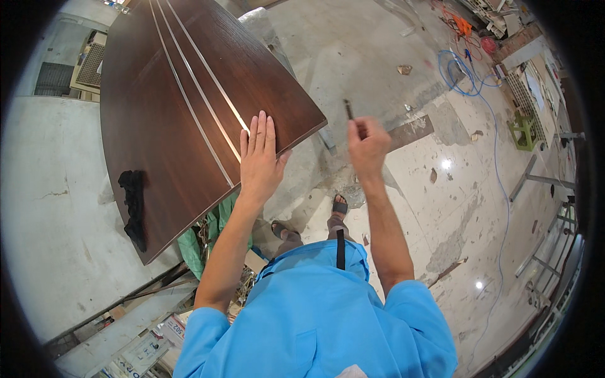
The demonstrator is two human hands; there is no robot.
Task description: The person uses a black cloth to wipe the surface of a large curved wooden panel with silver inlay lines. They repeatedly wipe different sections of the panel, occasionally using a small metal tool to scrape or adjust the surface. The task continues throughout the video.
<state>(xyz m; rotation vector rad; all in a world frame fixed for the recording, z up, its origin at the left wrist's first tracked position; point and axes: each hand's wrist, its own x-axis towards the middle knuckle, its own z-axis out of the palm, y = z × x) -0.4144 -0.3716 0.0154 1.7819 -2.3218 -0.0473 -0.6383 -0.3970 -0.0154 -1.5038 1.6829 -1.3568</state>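
My left hand [259, 169] lies flat near the front corner of a dark brown wooden panel [148, 132], fingers stretched out and close together. Three pale metallic strips [200, 88] run lengthwise along the panel, and my fingertips rest at the end of the rightmost one. Off the panel's right corner, my right hand [369, 146] is in the air, closed around a thin dark stick-like tool [348, 109]. The hand is slightly blurred and the tool's exact kind does not show. A crumpled black cloth or glove [133, 208] sits on the panel's left edge.
Green sheeting [191, 252] and scraps lie under the panel's front edge. A blue hose or cable [501, 183] crosses the tiled floor on the right, coiled farther back. Beyond it are a green plastic stool [522, 131] and metal frames [548, 181]. Cartons [142, 349] stand at lower left.
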